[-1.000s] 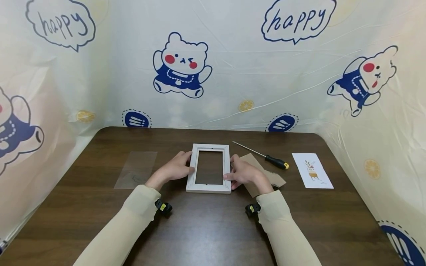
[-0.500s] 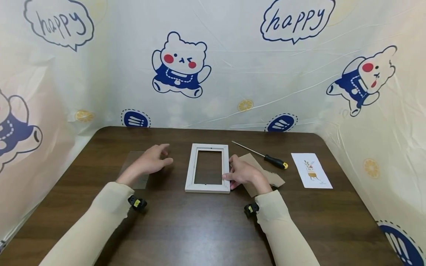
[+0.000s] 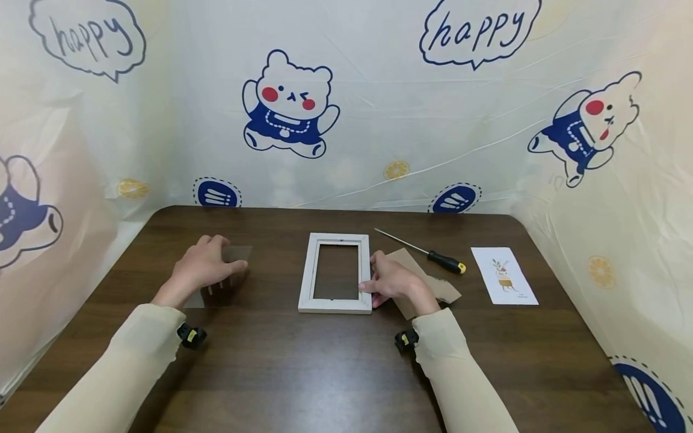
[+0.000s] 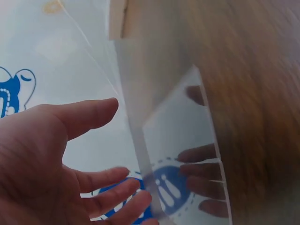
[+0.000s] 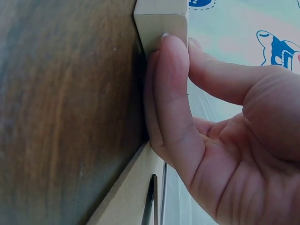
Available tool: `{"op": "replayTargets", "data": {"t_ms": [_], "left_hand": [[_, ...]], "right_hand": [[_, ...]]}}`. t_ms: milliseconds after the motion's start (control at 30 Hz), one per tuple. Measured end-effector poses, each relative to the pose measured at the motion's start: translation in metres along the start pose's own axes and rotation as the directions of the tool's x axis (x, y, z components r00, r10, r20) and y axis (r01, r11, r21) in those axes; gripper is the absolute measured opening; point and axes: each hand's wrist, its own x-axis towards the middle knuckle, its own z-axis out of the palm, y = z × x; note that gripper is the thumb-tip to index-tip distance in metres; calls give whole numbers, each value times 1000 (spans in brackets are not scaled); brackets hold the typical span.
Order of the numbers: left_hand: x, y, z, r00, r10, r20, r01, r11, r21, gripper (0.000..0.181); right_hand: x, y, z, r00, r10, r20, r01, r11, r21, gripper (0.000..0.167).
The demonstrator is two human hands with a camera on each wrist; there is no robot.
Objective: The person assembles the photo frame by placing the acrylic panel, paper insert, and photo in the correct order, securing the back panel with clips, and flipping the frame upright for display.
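Though transparent, sheet (image 3: 239, 253) partly behind left hand (image 3: 201, 264)

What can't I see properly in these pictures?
Head view: part of the clear sheet, behind the left hand.
Head view: part of the cardboard, behind the right hand.
Head view: tiny print on the card, too small.
Right wrist view: most of the frame, cut by top edge.

Long cream sleeves (image 3: 110, 370) with loose cuffs (image 3: 441, 329), small black wrist cameras (image 3: 192, 336) with yellow marks (image 3: 406, 338)
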Motion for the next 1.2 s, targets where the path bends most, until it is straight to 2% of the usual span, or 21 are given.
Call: {"op": "replayTargets", "data": {"t_ms": [200,333,533,733,867,1200], "left_hand": [[-4,-15,1,997,-49,-56,55,993,109,98],[-5,-20,3,993,-98,-70,109,979,174,105],[-7,-18,5,980,-193,-48,199,952,234,115],[-9,-13,8,967,-254,-22,251,934,252,117],[-9,-13,10,963,-270,1,261,929,261,118],[-7,-20,5,972,-229,53,207,941,268,118]], "right_hand": [[0,1,0,1000,-8,5,8,1000,-8,56],[0,0,-1,1000,1,3,-1,1000,-8,57],[0,0,-1,1000,0,4,0,1000,-2,57],[0,0,0,1000,3,7,-3,1000,10,57],[0,-1,0,1000,0,7,0,1000,6,55],[0,0,0,1000,5,0,-5,1000,3,57]]}}
